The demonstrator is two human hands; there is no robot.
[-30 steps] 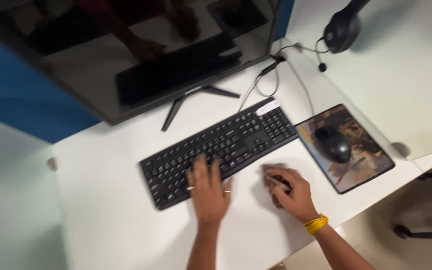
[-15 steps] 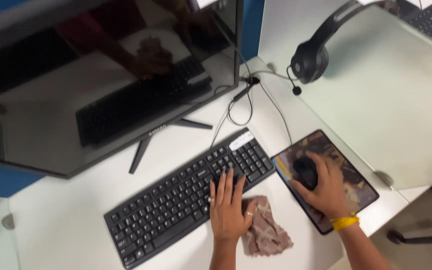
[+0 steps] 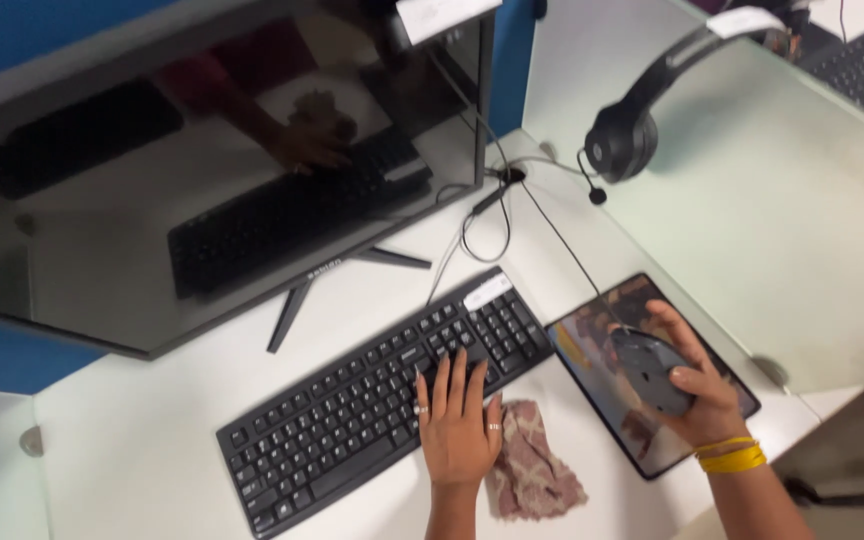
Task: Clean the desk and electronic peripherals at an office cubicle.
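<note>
Below me, my left hand [image 3: 457,425] lies flat and relaxed, fingers spread over the lower right keys of a black keyboard [image 3: 382,395] on a white desk [image 3: 152,440], and its heel hides one edge of a crumpled pinkish-brown cloth [image 3: 532,465]. My right hand [image 3: 697,385], with a yellow band at the wrist, grips a black computer mouse [image 3: 649,368] lifted and tilted above a picture-printed mouse pad [image 3: 592,350]; my fingers cover its far side. A dark monitor [image 3: 202,170], cut off at the top, carries a white paper label [image 3: 442,14] on its upper corner. A small white sticker [image 3: 487,291] sits on the keyboard's top right. A black headset [image 3: 632,125] hangs on the frosted partition [image 3: 782,220].
</note>
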